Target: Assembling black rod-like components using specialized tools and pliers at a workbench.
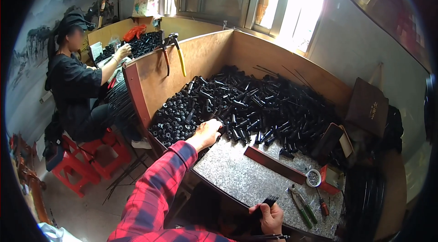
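Right at the bottom edge, the right hand (272,218) is closed around a bunch of thin black rods (272,200), tips poking out past the thumb — holding them as a bundle presumably keeps them lined up and lets one hand carry the lot. Just beside it on the speckled tabletop (228,162) are green-handled pliers (302,206) and a red screwdriver (324,206), probably parked there for easy grabbing. A little further in, a small cup (313,177) corrals tiny metal bits next to a red box (325,182), and a dark red strip (273,165) lies across the top, maybe as a low fence for the pile.

The left hand (207,133) is stretched out to the front of the heap of black tubular parts (255,105), fingers bent down into it; can't tell if they're pinching anything. Small ring-shaped pieces (171,123) sit to its left.

The wooden divider (210,55) seems to hold everything in — and doubles as a hanger for a yellow-gripped tool (181,61). Beyond it, a co-worker (75,78) sits at another heap (148,43).
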`<action>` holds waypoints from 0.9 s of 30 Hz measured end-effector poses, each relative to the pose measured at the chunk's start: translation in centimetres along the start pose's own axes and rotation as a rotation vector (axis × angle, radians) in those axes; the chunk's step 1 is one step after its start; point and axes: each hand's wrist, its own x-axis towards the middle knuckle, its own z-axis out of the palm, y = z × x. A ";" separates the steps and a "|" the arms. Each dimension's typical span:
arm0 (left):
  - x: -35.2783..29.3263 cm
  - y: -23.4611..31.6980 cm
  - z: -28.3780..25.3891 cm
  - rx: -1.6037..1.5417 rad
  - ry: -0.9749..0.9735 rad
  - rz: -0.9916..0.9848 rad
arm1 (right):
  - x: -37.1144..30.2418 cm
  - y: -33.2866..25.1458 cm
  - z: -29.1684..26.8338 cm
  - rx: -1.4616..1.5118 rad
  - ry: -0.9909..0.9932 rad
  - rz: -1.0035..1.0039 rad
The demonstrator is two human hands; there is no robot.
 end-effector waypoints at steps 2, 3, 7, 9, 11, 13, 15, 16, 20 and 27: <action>-0.1 0.1 0.2 0.038 0.009 0.000 | 0.0 -0.2 0.0 0.002 -0.004 0.017; 0.0 0.1 0.2 0.039 0.005 0.006 | -0.1 -0.3 0.0 0.006 0.002 0.015; 0.2 0.0 0.3 -0.005 0.123 -0.146 | -0.1 -0.6 0.0 0.001 -0.011 0.026; 0.7 -0.8 -0.4 0.001 0.143 -0.171 | 0.0 -0.6 -0.1 0.010 -0.022 0.023; 1.5 -1.5 -0.8 -0.001 0.159 -0.176 | 0.2 -0.4 0.0 0.017 -0.046 0.020; 2.9 -1.4 -1.6 0.013 0.211 -0.192 | 0.2 -0.4 -0.3 0.012 -0.045 0.019; 4.5 -1.7 -1.8 -0.027 0.289 -0.072 | 0.3 -0.4 -0.4 -0.003 -0.046 0.023; 5.3 -1.8 -1.6 0.059 0.267 -0.064 | 0.4 -0.5 -0.3 -0.009 -0.051 0.031; 8.7 -3.0 0.8 0.185 0.196 -0.194 | 0.4 -0.9 0.0 0.016 -0.015 0.093; 10.4 -5.0 3.1 -0.362 0.353 -0.533 | 0.2 -0.4 -0.5 0.042 -0.032 0.061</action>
